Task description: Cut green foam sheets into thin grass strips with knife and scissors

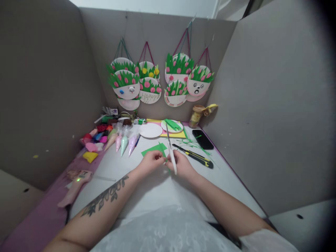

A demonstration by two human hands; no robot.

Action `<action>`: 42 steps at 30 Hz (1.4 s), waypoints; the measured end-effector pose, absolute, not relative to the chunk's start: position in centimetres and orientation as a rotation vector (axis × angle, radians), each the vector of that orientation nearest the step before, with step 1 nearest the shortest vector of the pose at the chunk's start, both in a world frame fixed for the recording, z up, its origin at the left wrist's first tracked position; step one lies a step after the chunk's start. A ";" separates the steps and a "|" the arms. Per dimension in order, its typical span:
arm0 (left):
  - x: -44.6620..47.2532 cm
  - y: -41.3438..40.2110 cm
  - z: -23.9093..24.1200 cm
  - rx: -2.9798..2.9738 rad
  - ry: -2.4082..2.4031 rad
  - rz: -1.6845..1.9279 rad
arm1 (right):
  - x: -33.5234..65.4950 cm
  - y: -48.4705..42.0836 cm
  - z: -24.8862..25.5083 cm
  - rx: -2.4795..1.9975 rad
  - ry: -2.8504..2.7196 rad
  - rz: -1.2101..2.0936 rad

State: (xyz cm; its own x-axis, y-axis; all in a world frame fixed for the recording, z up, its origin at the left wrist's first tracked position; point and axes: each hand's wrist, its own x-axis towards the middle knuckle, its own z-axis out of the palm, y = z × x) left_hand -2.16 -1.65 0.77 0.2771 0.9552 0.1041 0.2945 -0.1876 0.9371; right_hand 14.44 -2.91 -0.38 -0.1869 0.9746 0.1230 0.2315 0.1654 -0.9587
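My right hand [183, 164] grips white-handled scissors [170, 150] whose blades point away from me, up toward the paper plates. My left hand [151, 161] pinches a small green paper strip [166, 161] right beside the scissor handles. The two hands meet over the white table [147, 189], just in front of a flat green paper piece [155, 149]. A tattoo runs along my left forearm.
A yellow-black utility knife [195, 156], a black phone [202, 139] and green paper scraps lie to the right. Beyond are a white paper plate [150, 130], a plate holding green strips [172, 125], pastel clay cones [124, 143], coloured clay lumps and a jar [196, 116]. Decorated plates [151, 82] hang on the back wall.
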 end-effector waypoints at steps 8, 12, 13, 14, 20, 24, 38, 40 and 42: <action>-4.8 -0.3 3.3 1.194 1.118 1.270 | 15.0 -2.7 -0.6 -1.068 -1.581 1.544; -5.4 -0.1 3.9 1.109 1.086 1.343 | 14.9 -2.8 -0.3 -1.070 -1.566 1.701; -5.5 -0.1 3.9 1.104 1.075 1.351 | 14.9 -2.9 -0.2 -1.072 -1.563 1.719; -5.5 -0.1 3.8 1.100 1.062 1.360 | 14.8 -2.9 -0.1 -1.073 -1.562 1.730; -5.3 0.1 3.1 1.068 0.967 1.403 | 14.6 -2.8 -0.4 -1.083 -1.559 1.751; -5.4 0.4 2.6 1.028 0.962 1.397 | 14.5 -2.8 -0.5 -1.078 -1.544 1.798; -4.9 0.3 2.2 0.954 0.999 1.419 | 14.4 -3.0 -0.8 -1.095 -1.519 1.808; -4.9 0.3 2.2 0.948 0.996 1.416 | 14.3 -2.9 -1.0 -1.091 -1.537 1.801; -4.9 0.3 2.2 0.940 0.995 1.403 | 14.3 -2.8 -1.2 -1.082 -1.548 1.800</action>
State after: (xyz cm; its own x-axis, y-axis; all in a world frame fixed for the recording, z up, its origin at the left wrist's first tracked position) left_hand -4.85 0.29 2.19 -0.0624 0.9980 0.0037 -0.3260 -0.0239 0.9451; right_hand 14.33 -2.85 -1.22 -0.5413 0.8083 -0.2315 0.1081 -0.2062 -0.9725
